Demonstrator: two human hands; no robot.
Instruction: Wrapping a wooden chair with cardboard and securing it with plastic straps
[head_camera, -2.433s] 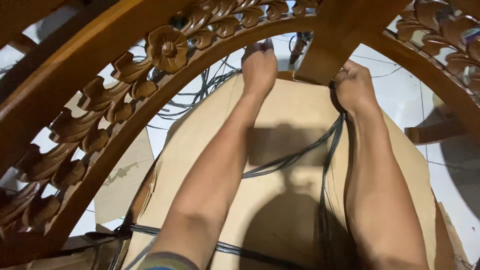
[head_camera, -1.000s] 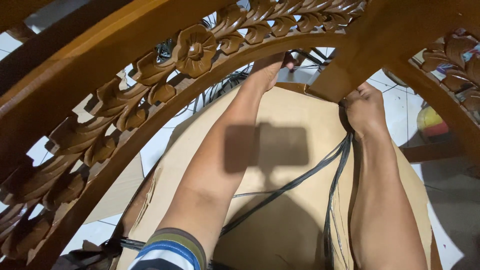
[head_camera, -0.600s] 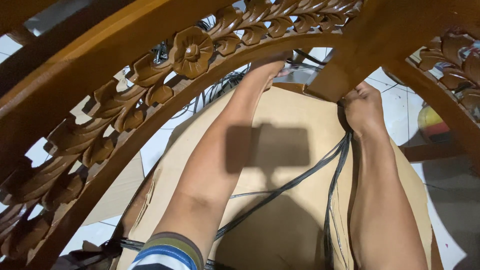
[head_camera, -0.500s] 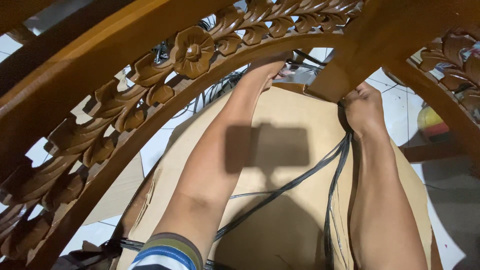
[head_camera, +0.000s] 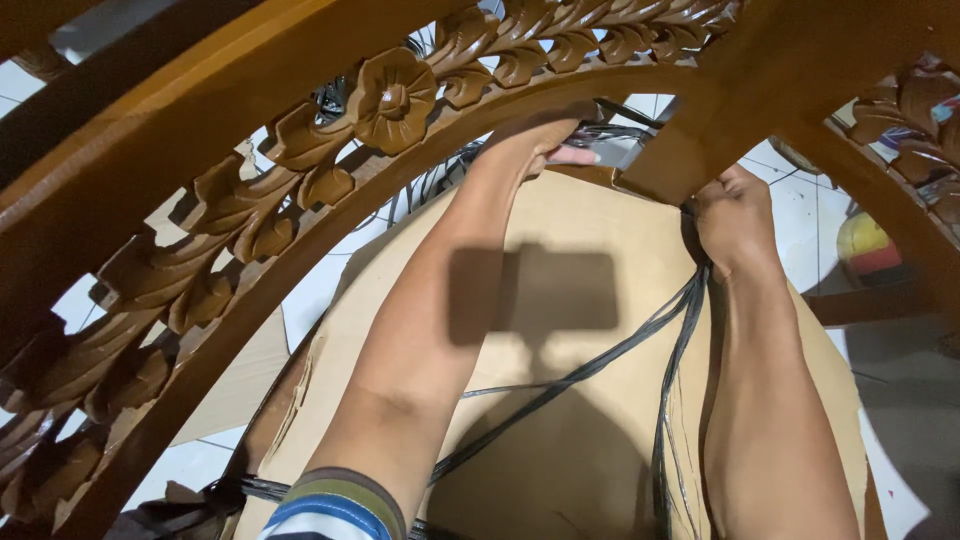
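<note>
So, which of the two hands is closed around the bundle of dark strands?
The right hand, fisted beside the wooden post, grips the dark strands. The left hand reaches farther, under the carved arch.

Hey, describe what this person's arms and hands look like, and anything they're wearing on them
Both forearms are bare, with no gloves, watch or rings visible. The left hand shows pale fingernails; its arm ends in a striped sleeve cuff with olive, blue and white bands. The right hand has no sleeve in view.
</note>
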